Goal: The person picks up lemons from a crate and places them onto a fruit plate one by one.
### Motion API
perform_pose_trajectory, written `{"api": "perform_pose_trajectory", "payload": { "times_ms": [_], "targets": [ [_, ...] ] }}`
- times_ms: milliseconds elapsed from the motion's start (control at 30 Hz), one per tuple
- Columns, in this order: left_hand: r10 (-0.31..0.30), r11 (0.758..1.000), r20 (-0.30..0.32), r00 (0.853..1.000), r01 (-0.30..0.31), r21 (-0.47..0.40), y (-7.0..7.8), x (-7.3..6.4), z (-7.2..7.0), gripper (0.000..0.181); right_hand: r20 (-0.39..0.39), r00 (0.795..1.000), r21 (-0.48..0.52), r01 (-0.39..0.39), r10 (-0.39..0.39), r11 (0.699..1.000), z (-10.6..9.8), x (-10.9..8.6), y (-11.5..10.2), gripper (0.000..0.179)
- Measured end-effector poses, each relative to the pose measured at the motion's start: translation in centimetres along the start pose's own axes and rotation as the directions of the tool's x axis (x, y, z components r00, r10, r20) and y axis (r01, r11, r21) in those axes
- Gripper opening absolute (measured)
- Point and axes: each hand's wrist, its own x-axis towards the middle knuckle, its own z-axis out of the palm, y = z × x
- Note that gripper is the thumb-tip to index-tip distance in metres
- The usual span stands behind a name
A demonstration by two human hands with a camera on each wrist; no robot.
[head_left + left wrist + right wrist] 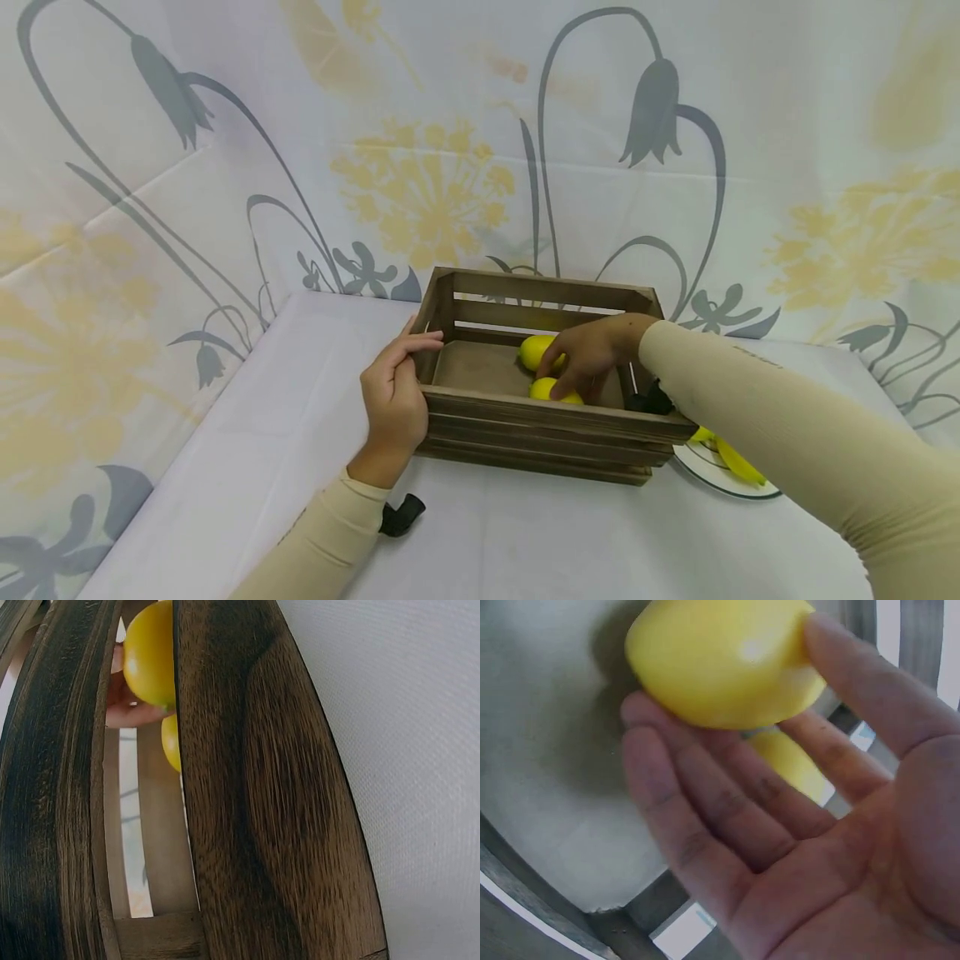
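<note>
A brown slatted wooden crate (pixel 540 433) stands on the white surface, and two lemons are inside it. My right hand (pixel 592 354) reaches in over the crate's right end. It pinches the nearer lemon (pixel 724 660) between thumb and fingertips. Behind the fingers sits the other lemon (pixel 536 352), farther back in the crate. At the left end, my left hand (pixel 397 392) holds the crate, its fingers over the top rim. Through the slats in the left wrist view, the pinched lemon (pixel 151 656) shows beside the right fingers (pixel 135 714).
To the right of the crate, partly under my right forearm, a white plate (pixel 723 483) with a dark rim bears yellow fruit (pixel 741 462). A patterned cloth (pixel 465 100) hangs behind the crate. A black device (pixel 402 515) sits at my left wrist.
</note>
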Motion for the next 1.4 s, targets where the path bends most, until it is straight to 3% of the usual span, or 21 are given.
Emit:
{"api": "perform_pose_trajectory", "payload": {
  "times_ms": [400, 567, 800, 1033, 1400],
  "targets": [
    [-0.010, 1.000, 0.004, 1.000, 0.010, 0.008, -0.1, -0.2, -0.1, 0.043, -0.024, 0.990, 0.062, 0.141, -0.140, 0.988, -0.7, -0.8, -1.0, 0.061],
    [-0.012, 1.000, 0.002, 1.000, 0.012, 0.016, 0.0, -0.3, 0.0, 0.044, -0.098, 0.975, 0.015, 0.200, -0.197, 0.980, -1.4, -2.0, -1.3, 0.059],
    [0.012, 1.000, -0.005, 1.000, -0.012, -0.007, 0.0, 0.0, 0.1, 0.044, -0.219, 0.928, -0.027, 0.302, -0.301, 0.953, -2.6, -4.2, -1.6, 0.056],
    [0.008, 1.000, -0.002, 1.000, -0.008, -0.006, -0.1, 0.3, 0.2, 0.044, -0.307, 0.896, -0.030, 0.329, -0.322, 0.944, -2.8, -5.6, -1.1, 0.054],
    [-0.010, 1.000, 0.002, 1.000, 0.010, -0.002, 0.1, -0.1, 0.1, 0.045, -0.496, 0.805, -0.017, 0.365, -0.325, 0.931, -2.5, -6.8, -0.1, 0.053]
  ]
}}
